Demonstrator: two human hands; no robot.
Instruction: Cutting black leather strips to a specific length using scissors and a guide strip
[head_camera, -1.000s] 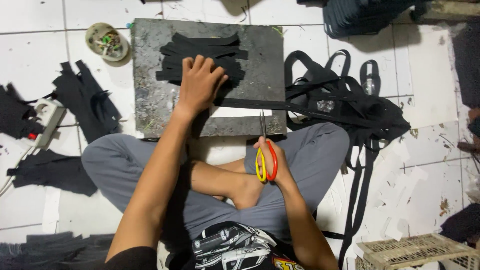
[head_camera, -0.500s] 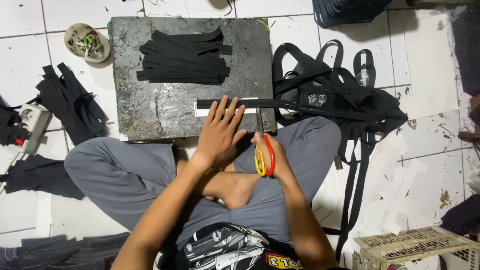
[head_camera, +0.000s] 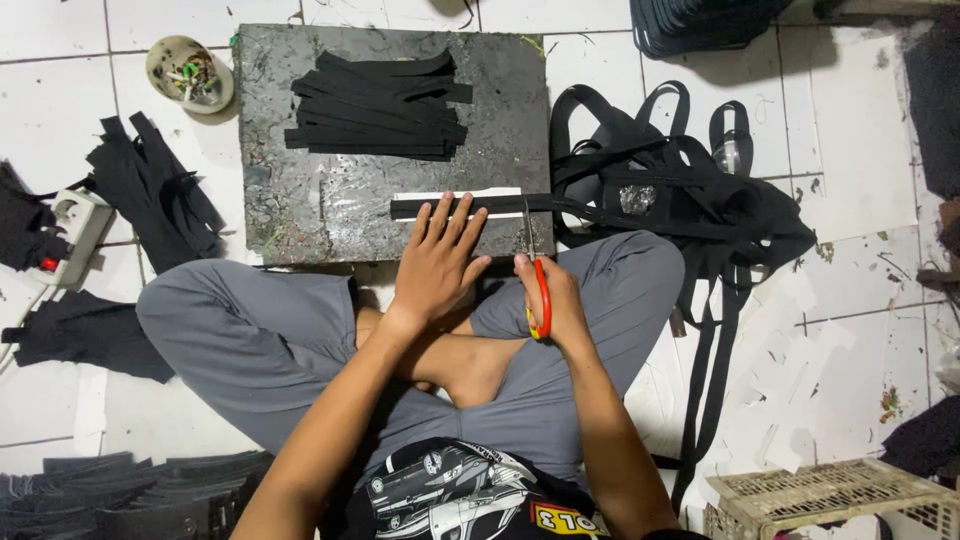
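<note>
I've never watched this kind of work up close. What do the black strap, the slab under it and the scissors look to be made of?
Strap: probably woven fabric webbing, matt black, lying flat and limp.
Slab: looks like stone or worn metal, dark grey, scratched and speckled; hard to say which.
Scissors: red handles, likely plastic, in the right hand; thin grey blades, seemingly steel.

Single head-mounted view: you look steeply down, at close range, over your crossed legs onto the cutting board (head_camera: 300, 190).
</note>
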